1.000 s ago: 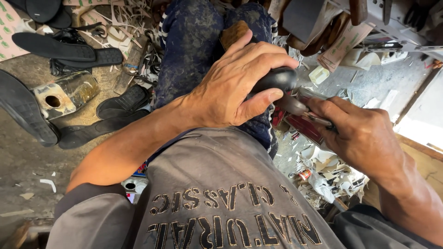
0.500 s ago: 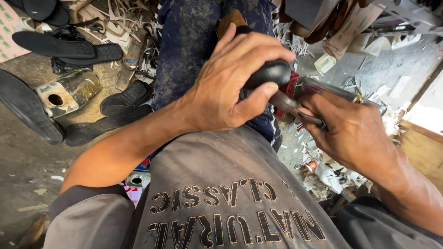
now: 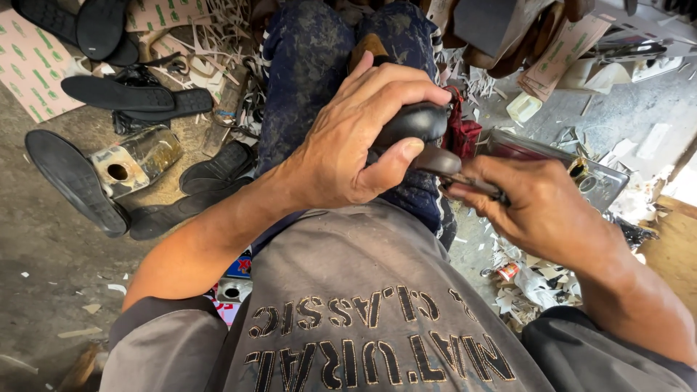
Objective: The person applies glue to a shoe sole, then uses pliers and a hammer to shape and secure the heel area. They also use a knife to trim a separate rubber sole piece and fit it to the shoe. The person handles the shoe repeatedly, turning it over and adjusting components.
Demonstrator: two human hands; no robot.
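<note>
My left hand (image 3: 356,141) wraps over a black shoe (image 3: 414,120) resting on my knee, with the thumb pressed on its near side. Just right of it, my right hand (image 3: 534,203) is closed around a dark metal tool (image 3: 465,180) whose tip meets the shoe's edge. Most of the shoe is hidden under my left hand. My blue stained trousers (image 3: 312,65) stretch away beneath the shoe, and my grey lettered shirt (image 3: 363,312) fills the foreground.
Black shoe soles (image 3: 116,94) and a long sole (image 3: 69,178) lie on the dirt floor at left beside a metal can (image 3: 134,163). Paper and leather scraps (image 3: 530,279) litter the right, near a metal tray (image 3: 581,170). A red cloth (image 3: 461,134) sits behind the shoe.
The view has shifted slightly. My right hand has drawn closer to the shoe, and my left hand has kept its hold on it.
</note>
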